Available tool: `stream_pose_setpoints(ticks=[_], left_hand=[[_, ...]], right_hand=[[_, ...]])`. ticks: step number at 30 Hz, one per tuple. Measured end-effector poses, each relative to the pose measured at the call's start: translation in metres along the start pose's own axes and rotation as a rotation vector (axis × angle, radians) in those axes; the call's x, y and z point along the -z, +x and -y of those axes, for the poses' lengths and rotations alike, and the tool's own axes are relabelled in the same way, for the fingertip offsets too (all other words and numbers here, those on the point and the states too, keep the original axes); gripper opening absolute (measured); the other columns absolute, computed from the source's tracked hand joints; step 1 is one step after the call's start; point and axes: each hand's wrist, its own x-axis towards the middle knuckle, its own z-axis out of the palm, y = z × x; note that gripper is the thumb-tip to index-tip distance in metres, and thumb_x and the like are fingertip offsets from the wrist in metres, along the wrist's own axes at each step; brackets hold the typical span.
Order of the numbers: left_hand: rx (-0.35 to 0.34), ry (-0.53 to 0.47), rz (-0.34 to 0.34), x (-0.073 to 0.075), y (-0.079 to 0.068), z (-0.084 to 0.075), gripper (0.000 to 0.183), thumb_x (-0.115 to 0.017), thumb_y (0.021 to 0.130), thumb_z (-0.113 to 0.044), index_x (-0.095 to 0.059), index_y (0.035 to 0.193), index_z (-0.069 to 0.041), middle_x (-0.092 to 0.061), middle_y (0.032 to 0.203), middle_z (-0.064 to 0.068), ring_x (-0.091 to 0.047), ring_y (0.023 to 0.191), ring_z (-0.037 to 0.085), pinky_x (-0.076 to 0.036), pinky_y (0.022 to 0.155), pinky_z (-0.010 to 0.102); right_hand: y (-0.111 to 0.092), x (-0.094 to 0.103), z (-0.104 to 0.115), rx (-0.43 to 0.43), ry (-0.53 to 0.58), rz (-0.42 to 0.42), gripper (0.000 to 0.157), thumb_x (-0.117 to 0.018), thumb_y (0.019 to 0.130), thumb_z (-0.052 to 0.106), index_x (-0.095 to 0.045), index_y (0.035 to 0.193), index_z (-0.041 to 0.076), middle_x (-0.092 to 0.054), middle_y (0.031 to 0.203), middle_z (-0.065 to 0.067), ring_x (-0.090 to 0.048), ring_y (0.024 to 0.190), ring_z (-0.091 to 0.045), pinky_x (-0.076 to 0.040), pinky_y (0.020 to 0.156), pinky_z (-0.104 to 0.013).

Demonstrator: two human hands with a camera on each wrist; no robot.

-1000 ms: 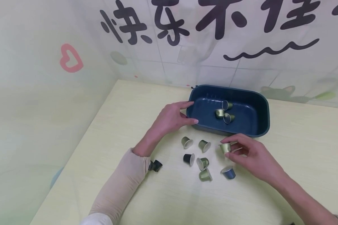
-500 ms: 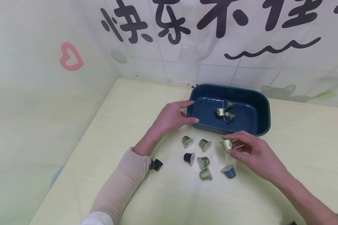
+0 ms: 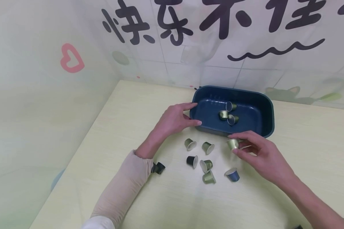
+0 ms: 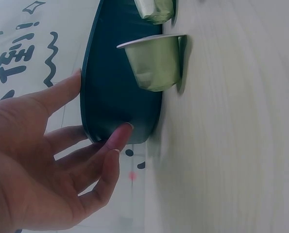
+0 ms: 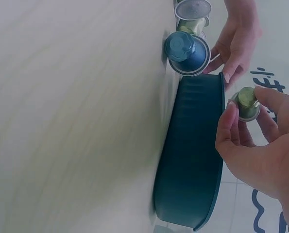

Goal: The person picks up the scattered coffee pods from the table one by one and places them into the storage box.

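My right hand [image 3: 261, 156] pinches a light green coffee capsule [image 3: 233, 144] between thumb and fingers, just off the near rim of a dark blue bin [image 3: 271, 124]. Its rim faces up in the head view, while the right wrist view shows the capsule's green base [image 5: 247, 97]. At the bin's left end my left hand [image 3: 175, 119] touches the edge with spread thumb and forefinger. Three green capsules [image 3: 232, 120] lie inside the bin. Several more lie on the table before it, among them a black capsule [image 3: 192, 161], a blue capsule [image 3: 232, 175] and a light green capsule [image 3: 209, 177].
Small black objects [image 3: 159, 168] lie against the left sleeve, partly hidden by it. Behind the bin rises a white sheet [image 3: 172, 70] with dark lettering, and another hanging [image 3: 71, 95] borders the pale table [image 3: 123, 98] on the left.
My right hand has moved slightly up and to the right with the green capsule, nearer the bin. The left hand, the bin and the other capsules have stayed put.
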Motion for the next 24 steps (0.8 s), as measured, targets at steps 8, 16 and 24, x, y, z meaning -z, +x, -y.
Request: stream_pose_setpoints(ticks=[8, 16, 24], left_hand=[[0.001, -0.007, 0.006, 0.000, 0.000, 0.000, 0.072, -0.081, 0.083, -0.039, -0.051, 0.147, -0.021, -0.067, 0.127, 0.005, -0.070, 0.083, 0.008, -0.049, 0.062, 0.029], [-0.001, -0.011, 0.014, 0.001, 0.000, -0.001, 0.072, -0.080, 0.084, -0.039, -0.051, 0.147, -0.020, -0.069, 0.082, 0.005, -0.064, 0.063, 0.014, -0.040, 0.055, 0.030], [-0.002, -0.025, 0.010, 0.001, 0.000, -0.001, 0.072, -0.081, 0.084, -0.037, -0.051, 0.147, -0.019, -0.072, 0.092, 0.001, -0.070, 0.072, 0.014, -0.043, 0.056, 0.030]], right_hand=[[0.004, 0.005, 0.004, 0.004, -0.027, -0.017, 0.039, -0.074, 0.089, 0.003, -0.068, 0.125, 0.017, -0.063, 0.105, 0.003, -0.066, 0.088, -0.008, -0.052, 0.078, -0.016], [0.008, 0.008, 0.005, 0.009, -0.018, -0.031, 0.040, -0.073, 0.089, 0.002, -0.068, 0.126, 0.017, -0.063, 0.109, 0.003, -0.065, 0.089, -0.009, -0.052, 0.078, -0.015], [0.009, 0.011, 0.004, 0.014, -0.044, -0.034, 0.043, -0.072, 0.090, 0.000, -0.067, 0.129, 0.015, -0.064, 0.112, 0.002, -0.065, 0.089, -0.006, -0.052, 0.077, -0.014]])
